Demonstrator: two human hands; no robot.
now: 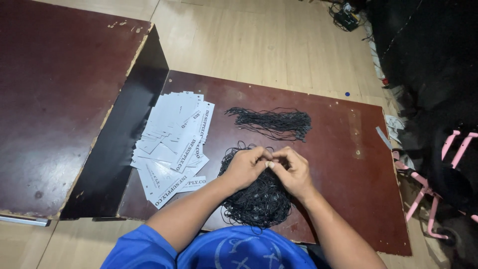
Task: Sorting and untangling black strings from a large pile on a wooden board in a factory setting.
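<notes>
The left hand [245,167] and the right hand [293,170] are brought together fingertip to fingertip over a tangled heap of black cords [256,197], which is spread on a dark red board [348,164] directly beneath and below the wrists. Something thin is pinched between the thumbs and forefingers, probably a cord, though it cannot be told for certain. A neater bundle of cords [274,122] is laid just beyond, and a fan of white tags [172,144] to the left.

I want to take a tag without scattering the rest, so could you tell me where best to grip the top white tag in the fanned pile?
Probably by the free near end of the top white tag, pinched from the pile's right side: the tags fan outward there, leaving that edge exposed on the dark board.
</notes>
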